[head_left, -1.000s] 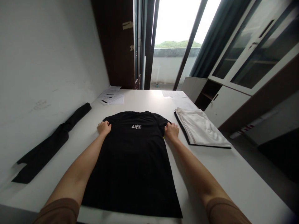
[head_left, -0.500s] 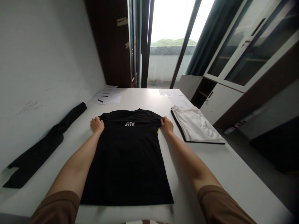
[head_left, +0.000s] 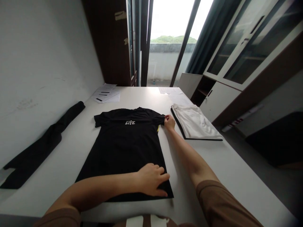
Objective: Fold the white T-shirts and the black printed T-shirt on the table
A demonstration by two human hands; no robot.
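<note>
A black T-shirt [head_left: 125,145] lies spread flat on the white table [head_left: 142,96], its neck end away from me and light lettering across its upper part. My right hand [head_left: 169,122] pinches the edge of the sleeve on the right. Over the lower right part of the shirt is my left hand [head_left: 152,179], palm down, thumb and fingers apart; whether it touches the cloth I cannot tell. The left sleeve lies loose on the table. A bit of yellow shows at the shirt's right side, below the sleeve.
Right of the shirt lies a folded white cloth [head_left: 197,121] on top of something black. A long folded black garment [head_left: 44,145] rests along the left wall. Papers [head_left: 106,93] lie at the far left, with more sheets [head_left: 171,90] at the far right. White cabinets [head_left: 222,97] stand beyond the table's right edge.
My left hand has let go of the left sleeve and moved down and right across the shirt to its lower right. My right hand stays at the right sleeve. The view has shifted slightly.
</note>
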